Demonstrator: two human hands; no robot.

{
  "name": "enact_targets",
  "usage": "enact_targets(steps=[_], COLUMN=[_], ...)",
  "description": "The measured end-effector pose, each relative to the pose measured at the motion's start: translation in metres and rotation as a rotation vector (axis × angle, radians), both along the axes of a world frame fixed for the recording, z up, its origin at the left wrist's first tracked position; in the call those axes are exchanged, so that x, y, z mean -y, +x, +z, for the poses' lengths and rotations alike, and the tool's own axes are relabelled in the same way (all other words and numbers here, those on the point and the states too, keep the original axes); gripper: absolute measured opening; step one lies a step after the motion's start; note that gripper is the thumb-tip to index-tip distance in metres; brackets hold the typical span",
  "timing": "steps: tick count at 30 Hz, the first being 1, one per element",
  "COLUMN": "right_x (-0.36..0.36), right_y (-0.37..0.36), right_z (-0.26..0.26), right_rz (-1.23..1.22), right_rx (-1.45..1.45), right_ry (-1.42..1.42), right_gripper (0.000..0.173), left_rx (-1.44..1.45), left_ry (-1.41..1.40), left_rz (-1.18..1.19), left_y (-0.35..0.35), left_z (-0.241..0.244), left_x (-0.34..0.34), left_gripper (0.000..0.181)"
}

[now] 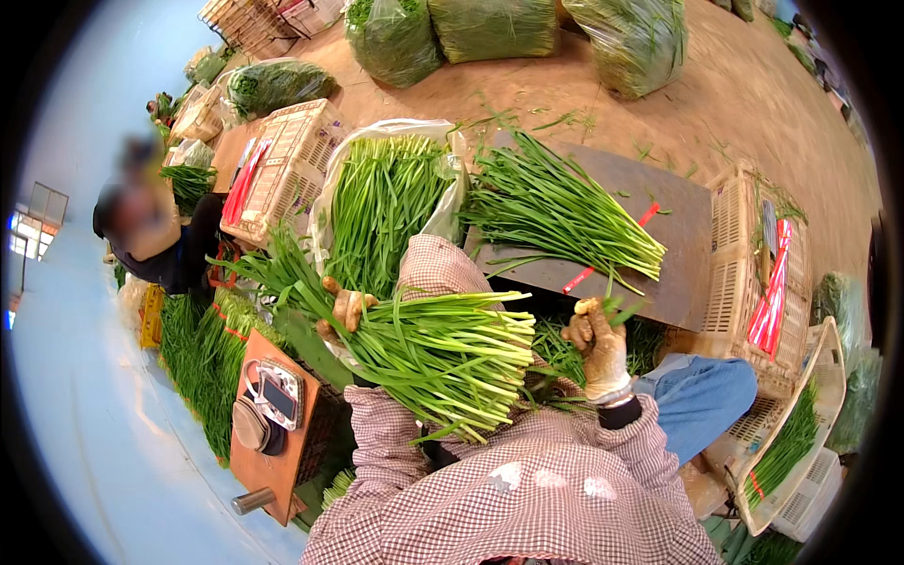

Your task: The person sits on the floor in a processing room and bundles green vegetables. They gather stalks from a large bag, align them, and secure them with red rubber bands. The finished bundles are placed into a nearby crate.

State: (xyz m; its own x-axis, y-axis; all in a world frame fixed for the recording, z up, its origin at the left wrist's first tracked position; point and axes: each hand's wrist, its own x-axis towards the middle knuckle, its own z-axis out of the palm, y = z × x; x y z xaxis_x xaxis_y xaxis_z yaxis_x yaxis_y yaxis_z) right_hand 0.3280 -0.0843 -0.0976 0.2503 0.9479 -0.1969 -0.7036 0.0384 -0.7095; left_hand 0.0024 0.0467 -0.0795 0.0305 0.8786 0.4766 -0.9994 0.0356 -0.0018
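Note:
My left hand (347, 309), in a soiled glove, grips a loose bunch of garlic chives (452, 346) around its leafy part. The pale stem ends fan out to the right over my lap. My right hand (600, 349), in a soiled glove too, is raised apart from the bunch, with a torn green chive leaf (617, 308) pinched at the fingertips. A second pile of chives (565, 212) lies on a dark flat board (681, 272) in front of me. A red tie strip (579, 280) runs beneath that pile, and both its ends show.
A lined container (460, 145) of chives stands front left. Upturned plastic crates (727, 247) on the right bear red strips (771, 296) and a knife (767, 244). A phone (279, 399) lies on a wooden stand (258, 487). A person (159, 226) sits at left; bagged greens (494, 28) stand ahead.

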Motion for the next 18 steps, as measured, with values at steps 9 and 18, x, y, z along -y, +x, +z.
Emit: enact_targets(steps=[9,18], right_x=[-0.053,-0.029], right_y=[-0.049,-0.027], right_z=[0.049,0.022], right_rz=[0.020,-0.085], right_rx=[1.553,0.654], right_ry=[0.381,0.176], right_gripper=[0.043,0.021], left_rx=[-0.128,-0.008], left_ry=[0.155,0.050], left_rz=[-0.144,-0.045], left_y=[-0.017,-0.008], left_z=[-0.006,-0.005], left_x=[-0.020,-0.002], left_gripper=[0.054,0.055])
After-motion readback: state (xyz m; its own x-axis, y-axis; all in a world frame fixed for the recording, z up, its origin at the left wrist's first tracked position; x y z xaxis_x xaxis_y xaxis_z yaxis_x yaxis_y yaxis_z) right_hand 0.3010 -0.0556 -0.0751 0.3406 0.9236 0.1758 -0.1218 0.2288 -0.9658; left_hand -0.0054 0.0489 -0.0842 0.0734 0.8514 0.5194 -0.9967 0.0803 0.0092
